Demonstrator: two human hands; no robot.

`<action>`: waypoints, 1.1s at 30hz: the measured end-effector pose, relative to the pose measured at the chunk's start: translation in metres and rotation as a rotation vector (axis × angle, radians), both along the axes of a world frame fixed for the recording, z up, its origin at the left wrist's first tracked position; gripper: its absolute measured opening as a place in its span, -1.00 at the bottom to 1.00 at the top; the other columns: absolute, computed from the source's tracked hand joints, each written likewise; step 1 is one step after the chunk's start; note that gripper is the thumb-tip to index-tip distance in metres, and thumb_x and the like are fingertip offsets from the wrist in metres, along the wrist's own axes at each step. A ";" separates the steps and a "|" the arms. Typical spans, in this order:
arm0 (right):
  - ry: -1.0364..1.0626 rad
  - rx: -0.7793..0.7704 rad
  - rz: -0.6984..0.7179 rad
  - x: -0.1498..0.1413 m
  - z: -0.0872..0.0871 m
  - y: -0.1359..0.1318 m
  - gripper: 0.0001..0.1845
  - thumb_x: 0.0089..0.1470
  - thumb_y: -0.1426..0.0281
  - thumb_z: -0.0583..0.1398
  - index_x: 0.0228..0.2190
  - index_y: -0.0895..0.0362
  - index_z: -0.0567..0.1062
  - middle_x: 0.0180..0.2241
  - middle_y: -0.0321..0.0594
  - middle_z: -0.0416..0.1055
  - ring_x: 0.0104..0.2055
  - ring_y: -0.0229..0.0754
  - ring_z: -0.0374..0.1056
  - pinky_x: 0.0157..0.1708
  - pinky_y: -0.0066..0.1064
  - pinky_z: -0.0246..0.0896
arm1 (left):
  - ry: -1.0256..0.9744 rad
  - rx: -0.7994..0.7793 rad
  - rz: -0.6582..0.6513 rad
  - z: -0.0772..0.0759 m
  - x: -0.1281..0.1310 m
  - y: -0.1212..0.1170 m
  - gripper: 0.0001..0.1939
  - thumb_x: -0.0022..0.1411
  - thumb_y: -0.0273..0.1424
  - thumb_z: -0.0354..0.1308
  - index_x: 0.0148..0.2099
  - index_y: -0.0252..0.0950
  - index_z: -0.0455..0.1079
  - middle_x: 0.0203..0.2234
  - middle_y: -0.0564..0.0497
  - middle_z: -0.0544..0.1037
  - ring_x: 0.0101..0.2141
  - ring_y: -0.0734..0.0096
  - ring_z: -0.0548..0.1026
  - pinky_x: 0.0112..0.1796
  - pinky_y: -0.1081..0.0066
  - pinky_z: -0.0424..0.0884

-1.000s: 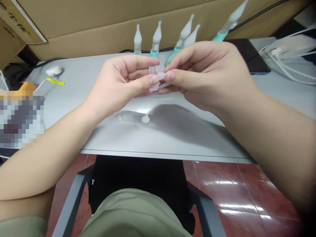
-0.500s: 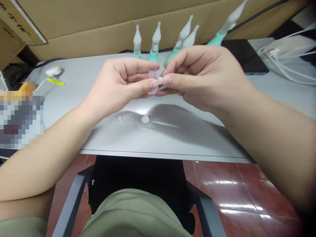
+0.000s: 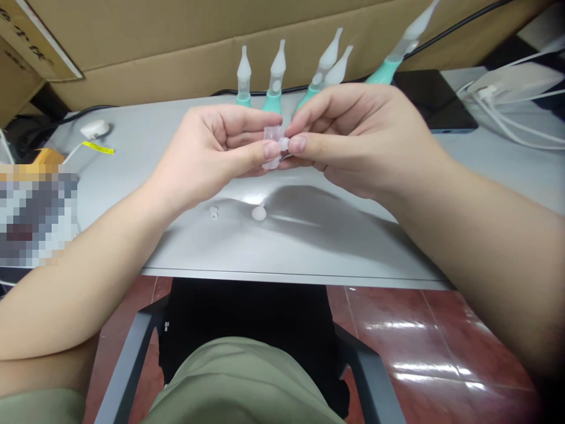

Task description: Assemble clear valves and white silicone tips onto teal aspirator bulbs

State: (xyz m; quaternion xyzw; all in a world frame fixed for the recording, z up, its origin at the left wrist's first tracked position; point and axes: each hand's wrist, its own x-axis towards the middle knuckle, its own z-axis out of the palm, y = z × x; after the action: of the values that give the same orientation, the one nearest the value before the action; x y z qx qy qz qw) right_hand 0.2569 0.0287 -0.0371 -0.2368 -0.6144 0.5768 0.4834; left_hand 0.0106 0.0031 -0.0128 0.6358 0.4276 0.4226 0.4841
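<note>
Left hand (image 3: 207, 156) pinched a small translucent plastic cap (image 3: 272, 136) above the grey bench (image 3: 145, 153); right hand (image 3: 357, 138), fingertips closed, pressed a tiny clear plug (image 3: 284, 143) against it, apparently for alignment.

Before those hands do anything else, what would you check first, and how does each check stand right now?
1. Clear cap pinched in left hand: ok.
2. Small white piece held by right hand at the cap's side: ok.
3. Piece fully seated in the cap: cannot tell, fingers hide the joint.
4. Spare ring and white plug lie on the table, apart from the edge: ok.
5. Teal-based nozzles standing behind the hands: ok.
</note>
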 end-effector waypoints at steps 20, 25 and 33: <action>0.007 -0.075 0.097 0.000 -0.001 0.000 -0.61 0.11 0.37 0.83 -0.30 0.10 0.78 -0.30 -0.29 0.79 -0.16 -0.10 0.84 0.16 -0.06 0.95 | -0.044 -0.064 -0.066 0.012 0.005 -0.007 -0.81 0.50 -0.59 0.62 0.09 -0.28 0.83 -0.21 0.00 0.90 0.01 0.00 0.97 0.31 -0.19 0.92; 0.039 -0.070 0.121 -0.002 -0.002 0.001 -0.62 0.10 0.38 0.83 -0.33 0.08 0.78 -0.33 -0.34 0.81 -0.17 -0.13 0.86 0.06 -0.21 0.92 | -0.035 -0.043 -0.025 0.008 0.004 -0.007 -0.71 0.39 -0.46 0.78 0.06 -0.31 0.83 -0.22 -0.01 0.90 0.01 -0.07 0.98 0.22 -0.09 0.98; 0.071 -0.090 0.137 -0.006 -0.004 0.000 -0.48 0.00 0.23 0.92 -0.35 0.10 0.77 -0.35 -0.35 0.80 -0.24 -0.23 0.81 -0.08 -0.43 0.82 | 0.028 -0.029 -0.022 0.008 0.001 -0.004 -0.71 0.38 -0.39 0.81 0.02 -0.32 0.83 -0.21 -0.03 0.91 -0.02 -0.03 0.98 0.19 -0.05 0.99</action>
State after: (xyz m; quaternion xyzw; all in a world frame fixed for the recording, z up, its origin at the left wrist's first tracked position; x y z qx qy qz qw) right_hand 0.2507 0.0289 -0.0407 -0.1949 -0.5850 0.6436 0.4533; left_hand 0.0112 -0.0010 -0.0049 0.6393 0.4334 0.4022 0.4917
